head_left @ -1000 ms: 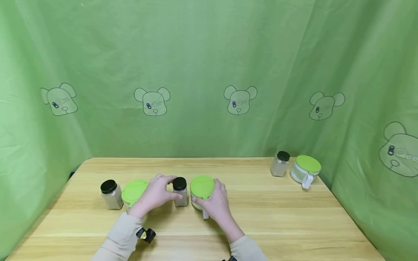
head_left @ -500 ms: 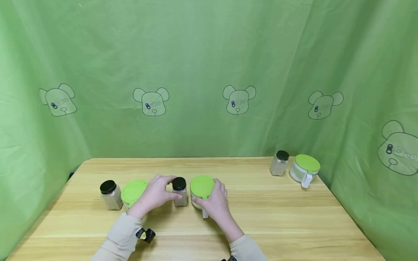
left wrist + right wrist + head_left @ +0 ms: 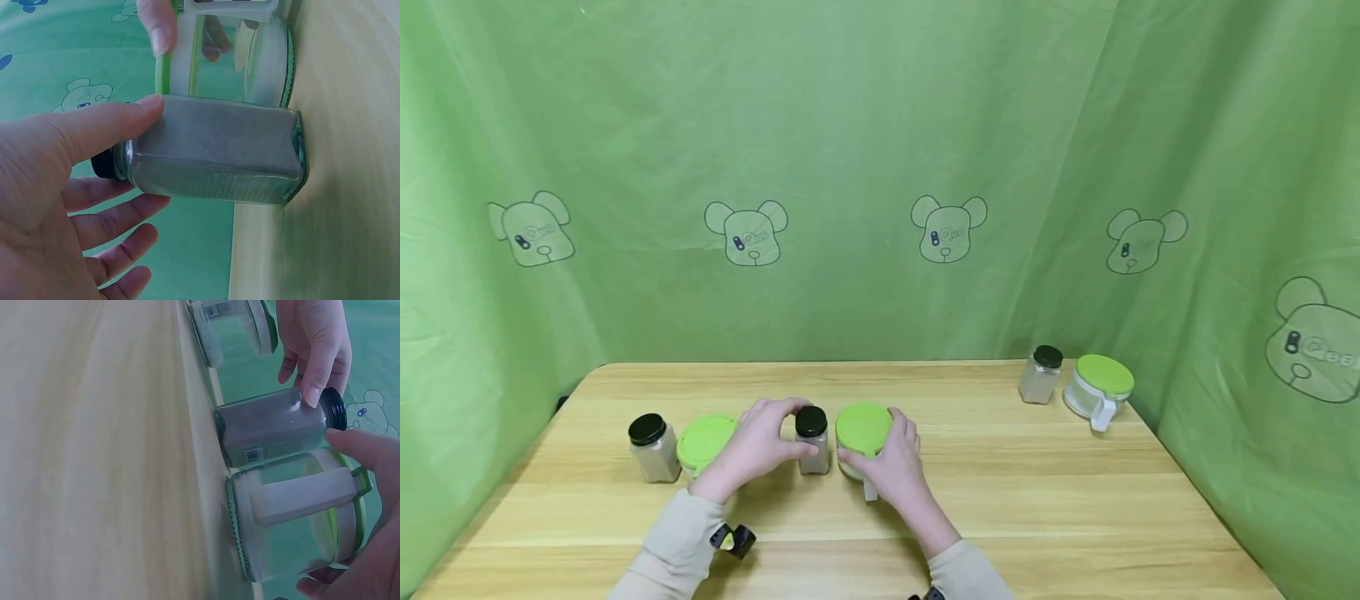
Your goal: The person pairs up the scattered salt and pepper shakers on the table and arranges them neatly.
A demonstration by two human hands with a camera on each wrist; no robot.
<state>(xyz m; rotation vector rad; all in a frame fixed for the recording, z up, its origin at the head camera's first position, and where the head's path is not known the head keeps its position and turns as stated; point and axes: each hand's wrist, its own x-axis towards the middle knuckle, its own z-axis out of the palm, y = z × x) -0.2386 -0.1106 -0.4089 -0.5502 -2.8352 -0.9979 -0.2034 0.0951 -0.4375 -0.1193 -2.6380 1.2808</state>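
Observation:
At the middle of the table, my left hand (image 3: pixel 758 443) pinches a square glass jar (image 3: pixel 816 458) with a black lid, thumb on the near side and fingers behind. Greyish contents fill much of it in the left wrist view. Just to its right stands a round glass seasoning pot (image 3: pixel 859 429) with a green lid and a white handle (image 3: pixel 303 497). My right hand (image 3: pixel 898 467) grips this pot near the lid, thumb in front and fingers round the far side. Both containers stand upright on the table, close together.
To the left stand another black-lidded jar (image 3: pixel 657 457) and a green-lidded pot (image 3: pixel 706 442), the pot partly hidden by my left arm. A similar jar (image 3: pixel 1040 383) and pot (image 3: pixel 1093 396) stand at the back right corner. Green curtain (image 3: pixel 850 125) surrounds the wooden table (image 3: pixel 1075 517).
Both hands keep their hold on the jar and the pot, which stay in place. Only the head view shifts very slightly.

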